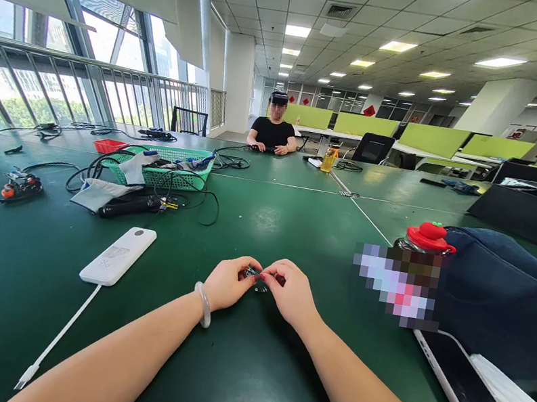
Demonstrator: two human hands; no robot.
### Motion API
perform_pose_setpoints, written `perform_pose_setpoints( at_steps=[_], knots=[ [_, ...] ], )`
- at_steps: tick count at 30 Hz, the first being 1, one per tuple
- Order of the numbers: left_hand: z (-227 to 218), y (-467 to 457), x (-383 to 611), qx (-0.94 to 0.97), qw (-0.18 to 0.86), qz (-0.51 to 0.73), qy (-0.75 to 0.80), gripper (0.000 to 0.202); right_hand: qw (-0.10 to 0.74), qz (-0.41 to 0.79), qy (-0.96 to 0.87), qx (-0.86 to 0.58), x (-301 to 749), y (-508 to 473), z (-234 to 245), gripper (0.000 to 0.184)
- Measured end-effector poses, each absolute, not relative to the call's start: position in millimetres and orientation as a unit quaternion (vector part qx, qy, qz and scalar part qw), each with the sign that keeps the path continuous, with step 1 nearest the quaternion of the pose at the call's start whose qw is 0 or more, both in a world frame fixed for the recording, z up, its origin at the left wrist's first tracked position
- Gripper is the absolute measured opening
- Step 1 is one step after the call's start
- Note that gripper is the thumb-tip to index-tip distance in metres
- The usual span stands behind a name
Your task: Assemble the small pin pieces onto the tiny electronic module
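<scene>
My left hand (229, 282) and my right hand (288, 293) meet above the green table (237, 388), fingertips nearly touching. A small dark piece with silvery bits (251, 271) sits between the left thumb and fingers; its exact kind is too small to make out. The right thumb and index finger pinch at the same spot, on the piece's right end. Just below the fingertips, another tiny dark-and-silver piece (260, 289) shows on the table. A pale bangle (202, 304) circles my left wrist.
Left lie a white power bank (118, 257) with its cable, a green basket (169, 177) with tangled cables, and a red tray (110, 146). Right are a red-lidded bottle (431, 237), a dark blue bag (509, 303) and a phone (477, 400). A person (273, 130) sits opposite.
</scene>
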State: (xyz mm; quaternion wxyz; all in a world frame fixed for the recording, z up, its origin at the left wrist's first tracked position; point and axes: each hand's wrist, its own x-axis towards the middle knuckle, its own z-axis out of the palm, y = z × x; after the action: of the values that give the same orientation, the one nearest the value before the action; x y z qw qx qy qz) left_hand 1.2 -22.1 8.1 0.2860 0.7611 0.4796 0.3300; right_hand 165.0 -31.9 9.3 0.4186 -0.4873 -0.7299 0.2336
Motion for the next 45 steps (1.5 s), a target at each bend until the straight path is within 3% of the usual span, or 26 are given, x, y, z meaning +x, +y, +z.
perform_pose_setpoints(
  at_steps=[6,14,34,45],
  knots=[
    [7.8,-23.4,7.6,0.702,0.427,0.366,0.436,0.026,0.452,0.288,-0.698,-0.475,162.2,-30.1,3.0,0.016],
    [11.3,-26.0,10.0,0.667,0.497,0.373,0.409,0.029,0.455,0.292,-0.692,-0.478,162.8,-29.4,2.8,0.015],
    [10.8,-25.3,9.1,0.646,0.547,0.395,0.358,0.028,0.49,0.295,-0.695,-0.436,158.4,-35.7,8.8,0.004],
    [11.9,-27.6,9.2,0.672,0.508,0.381,0.381,0.027,0.491,0.306,-0.695,-0.427,159.0,-32.1,2.6,0.017]
  ],
)
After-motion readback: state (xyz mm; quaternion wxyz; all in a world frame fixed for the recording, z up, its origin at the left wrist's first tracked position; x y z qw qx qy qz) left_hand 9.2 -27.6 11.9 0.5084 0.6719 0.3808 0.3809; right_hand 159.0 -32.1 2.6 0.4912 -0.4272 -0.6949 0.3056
